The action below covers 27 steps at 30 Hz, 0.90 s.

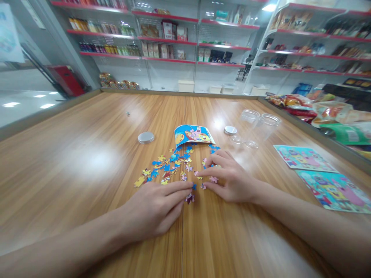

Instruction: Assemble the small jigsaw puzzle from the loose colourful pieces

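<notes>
Dark puzzle piece: a small blue-and-purple piece (189,199), perhaps more than one joined, lies on the person's side of the curved picture card (194,135), its longer axis running roughly toward the card.
Nearer hand: the left hand (158,204) is closest, its fingertips at the piece's left edge; the piece lies to the right of those tips, between the two hands.
Left fingers: straight, together, palm down; whether they pinch the piece cannot be told.
Right hand: partly open (224,175), on the person's side of the card and toward its right; thumb and forefinger stand apart, a pink piece (196,173) at the forefinger and another piece (203,186) at the thumb, neither clearly gripped.
Loose pieces: a blue, yellow and pink scatter (166,167) slants from the card's near edge toward the person and leftward.
Lids: one silver lid (145,137) left of the card, another lid (230,130) right of it.
Clear jars: lying (265,127) farther right of the card.
Picture sheets: two flat sheets (305,158) well to the card's right.
</notes>
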### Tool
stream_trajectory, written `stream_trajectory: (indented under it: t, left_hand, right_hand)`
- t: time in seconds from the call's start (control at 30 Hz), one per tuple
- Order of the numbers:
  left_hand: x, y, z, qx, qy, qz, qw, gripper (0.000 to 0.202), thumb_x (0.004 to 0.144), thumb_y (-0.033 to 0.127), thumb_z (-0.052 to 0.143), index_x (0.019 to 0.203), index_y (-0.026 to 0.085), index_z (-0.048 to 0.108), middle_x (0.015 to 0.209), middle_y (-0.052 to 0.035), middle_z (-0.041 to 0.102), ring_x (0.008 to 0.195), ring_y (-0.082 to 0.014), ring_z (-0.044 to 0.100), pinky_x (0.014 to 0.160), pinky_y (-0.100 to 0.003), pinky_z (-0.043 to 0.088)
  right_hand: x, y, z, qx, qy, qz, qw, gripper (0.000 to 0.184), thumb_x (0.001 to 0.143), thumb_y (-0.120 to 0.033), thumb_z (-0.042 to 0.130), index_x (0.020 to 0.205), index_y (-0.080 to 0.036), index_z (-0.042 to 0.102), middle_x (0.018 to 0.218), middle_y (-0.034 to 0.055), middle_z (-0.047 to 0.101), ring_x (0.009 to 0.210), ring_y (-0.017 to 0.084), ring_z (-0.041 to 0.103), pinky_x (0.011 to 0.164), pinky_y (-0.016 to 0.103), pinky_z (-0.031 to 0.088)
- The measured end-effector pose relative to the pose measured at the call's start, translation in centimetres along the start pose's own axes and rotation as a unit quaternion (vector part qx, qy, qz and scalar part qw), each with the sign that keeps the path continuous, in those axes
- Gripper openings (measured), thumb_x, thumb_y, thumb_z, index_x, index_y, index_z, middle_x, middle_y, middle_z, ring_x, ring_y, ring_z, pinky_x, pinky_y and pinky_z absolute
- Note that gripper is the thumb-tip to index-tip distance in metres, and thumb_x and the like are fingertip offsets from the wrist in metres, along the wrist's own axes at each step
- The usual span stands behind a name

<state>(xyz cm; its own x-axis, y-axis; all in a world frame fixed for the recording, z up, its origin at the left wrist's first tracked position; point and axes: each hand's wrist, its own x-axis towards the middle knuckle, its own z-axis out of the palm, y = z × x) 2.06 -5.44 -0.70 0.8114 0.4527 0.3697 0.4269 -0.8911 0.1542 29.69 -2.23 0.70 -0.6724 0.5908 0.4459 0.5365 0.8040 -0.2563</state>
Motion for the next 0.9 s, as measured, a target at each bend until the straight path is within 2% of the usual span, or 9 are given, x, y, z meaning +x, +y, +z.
stream_trajectory:
  t: [0.2, 0.4, 0.5, 0.67, 0.77, 0.9]
  left_hand:
    - [0.1, 0.2, 0.1, 0.004, 0.008, -0.013, 1.0, 0.033, 0.095, 0.015, 0.048, 0.125, 0.019, 0.061, 0.134, -0.0033, 0.064, 0.109, -0.0188, 0.07, 0.085, -0.035, 0.065]
    - [0.5, 0.1, 0.0, 0.008, 0.044, -0.029, 0.999, 0.031, 0.094, 0.015, 0.049, 0.12, 0.017, 0.065, 0.128, -0.0049, 0.068, 0.105, -0.0192, 0.072, 0.088, -0.036, 0.065]
    - [0.5, 0.1, 0.1, 0.012, 0.048, -0.033, 0.998, 0.032, 0.094, 0.014, 0.049, 0.12, 0.016, 0.066, 0.127, -0.0057, 0.069, 0.108, -0.0198, 0.07, 0.092, -0.036, 0.063]
    - [0.3, 0.0, 0.1, 0.013, 0.044, -0.035, 0.998, 0.031, 0.094, 0.014, 0.049, 0.119, 0.017, 0.067, 0.127, -0.0046, 0.069, 0.112, -0.0193, 0.069, 0.093, -0.035, 0.063]
    - [0.2, -0.1, 0.2, 0.004, 0.038, -0.045, 0.998, 0.031, 0.093, 0.015, 0.049, 0.119, 0.019, 0.066, 0.13, -0.0037, 0.067, 0.112, -0.0186, 0.069, 0.092, -0.034, 0.063]
    - [0.3, -0.2, 0.2, -0.002, 0.035, -0.049, 0.998, 0.033, 0.093, 0.016, 0.049, 0.122, 0.02, 0.066, 0.131, -0.003, 0.067, 0.113, -0.018, 0.069, 0.093, -0.034, 0.063]
  right_hand:
    - [-0.2, 0.2, -0.7, -0.007, -0.033, 0.012, 0.999, 0.045, 0.079, -0.01, 0.063, 0.121, -0.024, 0.067, 0.109, 0.009, 0.056, 0.102, 0.026, 0.05, 0.091, 0.047, 0.039]
    - [-0.1, -1.1, -0.6, -0.007, -0.057, -0.057, 0.997, 0.015, 0.086, -0.02, 0.062, 0.096, -0.023, 0.073, 0.105, 0.0074, 0.06, 0.099, 0.025, 0.05, 0.089, 0.046, 0.038]
    - [-0.1, -1.9, -0.4, 0.003, -0.071, -0.062, 0.996, 0.008, 0.089, -0.022, 0.061, 0.087, -0.021, 0.069, 0.107, 0.007, 0.064, 0.099, 0.024, 0.052, 0.091, 0.046, 0.038]
    - [-0.1, -2.8, -0.2, 0.027, -0.082, -0.018, 0.996, 0.01, 0.093, -0.025, 0.062, 0.084, -0.02, 0.064, 0.092, 0.0058, 0.067, 0.092, 0.021, 0.056, 0.089, 0.04, 0.041]
    - [-0.1, -3.2, -0.2, 0.045, -0.098, 0.025, 0.994, 0.001, 0.092, -0.02, 0.063, 0.092, -0.019, 0.063, 0.093, 0.0048, 0.066, 0.093, 0.02, 0.056, 0.085, 0.036, 0.041]
    - [-0.4, -3.4, -0.1, 0.044, -0.103, 0.096, 0.989, 0.014, 0.087, -0.013, 0.066, 0.098, -0.018, 0.06, 0.096, 0.0047, 0.064, 0.095, 0.021, 0.054, 0.084, 0.035, 0.04]
